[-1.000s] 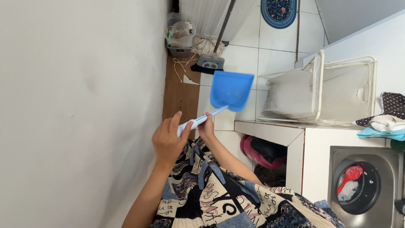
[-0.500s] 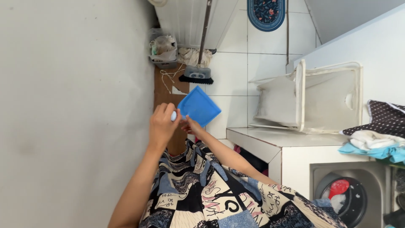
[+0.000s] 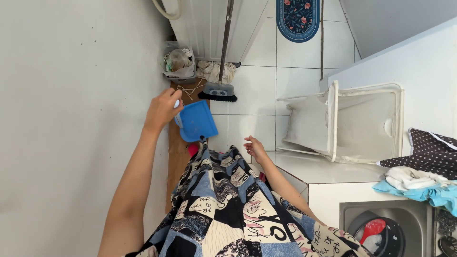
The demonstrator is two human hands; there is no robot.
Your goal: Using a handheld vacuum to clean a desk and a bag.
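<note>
1. Gripping the pale handle end of the blue dustpan [image 3: 196, 121], the left hand [image 3: 162, 108] is clenched around it close to the grey wall [image 3: 71, 119]; a second ago both hands shared that handle in front of the body, so the pan has passed to one hand and swung left and lower
2. Off the pan now, the right hand [image 3: 254, 146] hangs released, fingers loosely spread above the patterned dress [image 3: 228, 209]; the carrying looks to be left to one hand alone
3. Lying just beyond the pan on the far floor tiles is a dark brush head [image 3: 218, 92] on its long stick
4. Sitting in the far left corner is a small bin [image 3: 179, 64] with a bag of crumpled rubbish inside
5. Standing on the ledge to the right, the white frame basket [image 3: 362, 119] seems empty, though its liner hides the bottom
6. Showing at the near right edge is a round basin [image 3: 381, 233] holding a red scoop
</note>
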